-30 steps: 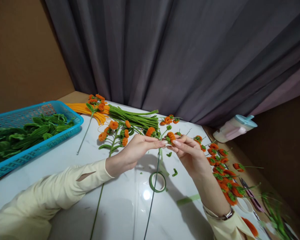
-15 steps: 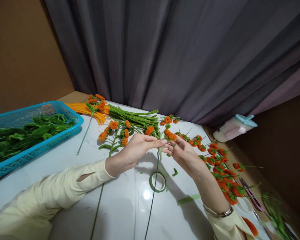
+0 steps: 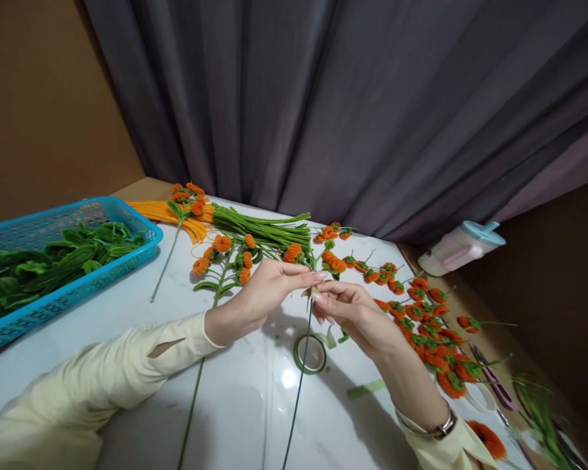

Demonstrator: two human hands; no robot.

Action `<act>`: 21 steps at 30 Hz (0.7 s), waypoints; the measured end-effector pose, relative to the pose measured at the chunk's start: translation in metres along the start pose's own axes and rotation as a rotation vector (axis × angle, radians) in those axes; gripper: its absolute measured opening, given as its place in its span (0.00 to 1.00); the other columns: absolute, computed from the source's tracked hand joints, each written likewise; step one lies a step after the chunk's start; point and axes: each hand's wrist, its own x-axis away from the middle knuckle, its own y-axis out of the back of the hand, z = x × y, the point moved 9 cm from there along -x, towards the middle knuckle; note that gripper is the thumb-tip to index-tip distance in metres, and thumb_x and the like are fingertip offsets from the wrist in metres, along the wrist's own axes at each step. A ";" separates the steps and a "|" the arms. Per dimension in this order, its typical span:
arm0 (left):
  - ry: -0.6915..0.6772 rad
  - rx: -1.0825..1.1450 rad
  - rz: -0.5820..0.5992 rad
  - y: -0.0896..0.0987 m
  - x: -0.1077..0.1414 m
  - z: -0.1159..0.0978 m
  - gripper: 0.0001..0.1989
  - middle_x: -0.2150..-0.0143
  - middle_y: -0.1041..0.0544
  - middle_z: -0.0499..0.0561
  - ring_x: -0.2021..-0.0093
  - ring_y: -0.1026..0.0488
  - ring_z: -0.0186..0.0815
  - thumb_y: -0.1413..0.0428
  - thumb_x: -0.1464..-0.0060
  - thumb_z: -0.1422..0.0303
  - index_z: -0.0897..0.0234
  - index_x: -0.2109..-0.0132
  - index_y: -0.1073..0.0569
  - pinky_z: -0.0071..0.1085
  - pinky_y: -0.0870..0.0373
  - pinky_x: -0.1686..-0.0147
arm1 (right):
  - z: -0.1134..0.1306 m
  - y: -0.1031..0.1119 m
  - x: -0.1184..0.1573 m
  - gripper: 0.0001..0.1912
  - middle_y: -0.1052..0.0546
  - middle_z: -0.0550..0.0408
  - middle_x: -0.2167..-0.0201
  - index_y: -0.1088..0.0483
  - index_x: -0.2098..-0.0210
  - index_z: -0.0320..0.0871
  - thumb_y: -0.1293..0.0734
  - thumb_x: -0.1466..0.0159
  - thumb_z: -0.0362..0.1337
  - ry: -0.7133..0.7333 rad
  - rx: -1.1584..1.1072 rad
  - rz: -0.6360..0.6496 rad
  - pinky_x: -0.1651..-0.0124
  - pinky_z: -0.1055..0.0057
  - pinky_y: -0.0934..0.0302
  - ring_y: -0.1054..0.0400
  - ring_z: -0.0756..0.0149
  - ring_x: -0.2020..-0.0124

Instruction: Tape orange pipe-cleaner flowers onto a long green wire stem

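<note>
My left hand (image 3: 269, 294) pinches the top of a thin dark stem (image 3: 298, 391) between thumb and fingers. Two fuzzy orange flowers, one on the left (image 3: 293, 253) and one on the right (image 3: 334, 261), stand just above the fingertips with green parts below them. Just under that grip, the thumb and fingers of my right hand (image 3: 360, 316) close on the same stem, where a pale green wrap partly shows. Behind the stem, a roll of green floral tape (image 3: 298, 356) lies on the white table (image 3: 240, 418).
On the left is a blue basket (image 3: 127, 261) of green leaves. Green pipe cleaners (image 3: 264, 228) and orange ones (image 3: 151, 210) lie at the back. A finished-looking flower stem (image 3: 220, 287) rests nearby. Many orange flowers (image 3: 428, 326), pink-handled scissors (image 3: 502, 391) and a cup (image 3: 458, 251) are on the right.
My right hand has come down from the right orange flower and its fingers have closed on the stem. A loose strip of tape now shows beside the roll. My left hand has stayed put.
</note>
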 end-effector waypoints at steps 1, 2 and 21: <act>-0.003 -0.002 0.000 0.000 0.000 0.000 0.14 0.75 0.27 0.47 0.70 0.34 0.33 0.44 0.49 0.62 0.66 0.76 0.25 0.30 0.41 0.65 | 0.000 0.001 0.001 0.10 0.31 0.60 0.83 0.27 0.73 0.41 0.27 0.48 0.41 0.002 0.008 -0.011 0.73 0.71 0.47 0.41 0.73 0.80; -0.004 -0.006 -0.003 0.001 -0.001 0.001 0.14 0.75 0.27 0.48 0.70 0.34 0.33 0.44 0.49 0.61 0.66 0.76 0.25 0.30 0.41 0.65 | 0.001 0.001 0.001 0.10 0.31 0.60 0.82 0.27 0.74 0.41 0.27 0.49 0.41 0.011 0.023 -0.027 0.73 0.71 0.47 0.41 0.72 0.80; -0.101 -0.181 -0.023 0.003 0.001 -0.012 0.16 0.82 0.40 0.42 0.77 0.45 0.29 0.43 0.51 0.63 0.64 0.82 0.30 0.28 0.47 0.73 | 0.042 0.003 0.025 0.12 0.32 0.58 0.82 0.30 0.78 0.42 0.35 0.40 0.40 0.236 0.606 -0.244 0.76 0.71 0.48 0.42 0.70 0.79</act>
